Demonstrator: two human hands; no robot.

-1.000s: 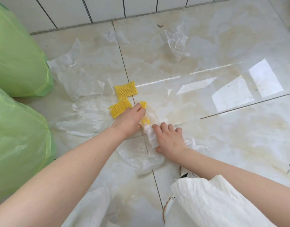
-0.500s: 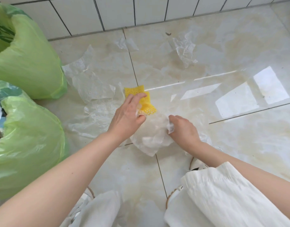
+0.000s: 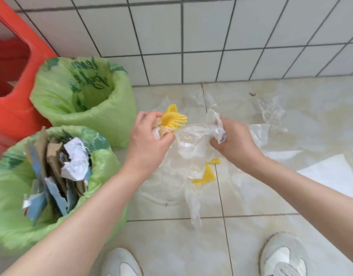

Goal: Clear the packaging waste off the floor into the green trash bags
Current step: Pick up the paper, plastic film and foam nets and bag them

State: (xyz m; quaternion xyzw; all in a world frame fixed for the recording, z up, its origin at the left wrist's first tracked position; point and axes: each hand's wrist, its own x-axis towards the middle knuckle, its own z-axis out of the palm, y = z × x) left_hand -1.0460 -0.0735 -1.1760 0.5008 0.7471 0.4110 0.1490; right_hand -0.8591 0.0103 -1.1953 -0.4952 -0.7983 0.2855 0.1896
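My left hand (image 3: pixel 149 134) grips a bunched yellow foam net (image 3: pixel 173 119) together with a bit of clear plastic. My right hand (image 3: pixel 234 139) holds a crumpled clear plastic sheet (image 3: pixel 193 150) that hangs between both hands above the floor. Another yellow net (image 3: pixel 206 175) shows beneath the hanging plastic. Two green trash bags stand at the left: the far bag (image 3: pixel 58 96) is open, and the near bag (image 3: pixel 14 222) is full of cardboard and paper scraps. More clear plastic pieces (image 3: pixel 271 114) lie on the tiles.
A red plastic bin (image 3: pixel 10 108) stands behind the bags at far left. A white tiled wall (image 3: pixel 211 36) runs along the back. My two white shoes (image 3: pixel 282 255) are at the bottom edge on the beige floor tiles.
Both hands rose from the floor with the yellow net and the plastic sheet. The view lifted, so the bags' openings, the wall and my shoes now show.
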